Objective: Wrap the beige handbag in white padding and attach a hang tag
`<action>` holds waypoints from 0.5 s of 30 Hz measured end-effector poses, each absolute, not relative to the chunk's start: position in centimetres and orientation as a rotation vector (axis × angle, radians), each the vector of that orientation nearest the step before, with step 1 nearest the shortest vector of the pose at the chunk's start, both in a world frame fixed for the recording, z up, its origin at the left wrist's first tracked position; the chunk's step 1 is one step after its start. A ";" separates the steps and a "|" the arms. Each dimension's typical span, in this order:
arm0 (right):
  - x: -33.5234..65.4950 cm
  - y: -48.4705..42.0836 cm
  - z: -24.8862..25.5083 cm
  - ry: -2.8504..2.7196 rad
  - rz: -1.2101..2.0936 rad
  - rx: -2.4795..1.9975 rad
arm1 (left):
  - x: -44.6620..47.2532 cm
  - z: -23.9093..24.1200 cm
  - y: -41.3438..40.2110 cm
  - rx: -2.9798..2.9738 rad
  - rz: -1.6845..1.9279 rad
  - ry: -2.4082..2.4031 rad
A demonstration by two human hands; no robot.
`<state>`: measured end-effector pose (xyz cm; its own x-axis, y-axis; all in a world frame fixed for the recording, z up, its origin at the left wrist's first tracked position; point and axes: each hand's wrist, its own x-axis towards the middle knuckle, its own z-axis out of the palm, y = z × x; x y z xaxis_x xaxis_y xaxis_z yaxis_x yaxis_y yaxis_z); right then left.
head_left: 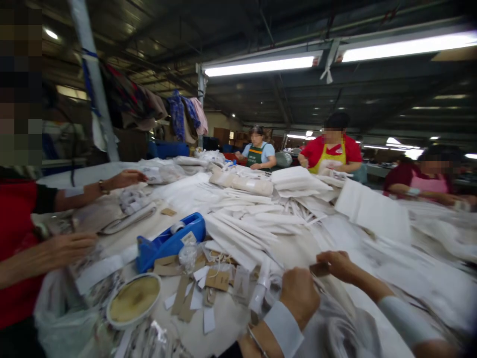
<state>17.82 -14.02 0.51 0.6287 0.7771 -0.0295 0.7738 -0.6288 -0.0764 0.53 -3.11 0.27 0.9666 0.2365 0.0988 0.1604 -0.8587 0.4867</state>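
Head view: left hand [299, 293] in a fist at lower centre of the frame, curled tight over folds of white fabric [328, 323], pale-blue cuff at the wrist. Right hand [337, 263] just beside it to the right, fingers pinched on a small brown card tag [319, 269]. White fabric bunched beneath both hands at the lower right. Left of the hands, scattered brown and white paper tags [218, 279]. Farther left, a blue plastic tape dispenser [169, 240] and a round white dish with yellowish contents [134, 299]. At left edge, a co-worker's hand [69, 247]. Across the table [223, 318], stacked white folded cloths [298, 180].
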 end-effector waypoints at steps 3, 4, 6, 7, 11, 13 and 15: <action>20.2 -14.6 -1.6 -1.247 0.120 -2.762 | 0.9 0.1 -3.2 2.601 0.116 0.233; 21.0 -14.7 -2.4 -1.177 0.136 -2.757 | 1.2 -0.1 -3.2 2.583 0.098 0.239; 22.0 -14.9 -3.3 -1.112 0.118 -2.797 | 1.6 -0.7 -3.2 2.557 0.102 0.276; 22.0 -15.0 -3.2 -1.121 0.035 -2.820 | 1.7 -1.0 -3.2 2.550 0.130 0.300; 17.6 -15.0 -1.0 -1.203 -0.250 -2.836 | 1.6 -1.4 -3.1 2.541 0.208 0.325; 13.5 -14.9 -0.2 -1.298 -0.309 -2.730 | 1.6 -1.2 -3.0 2.562 0.212 0.292; 8.5 -15.3 -0.4 -1.451 -0.400 -2.598 | 1.7 -0.9 -2.9 2.598 0.190 0.252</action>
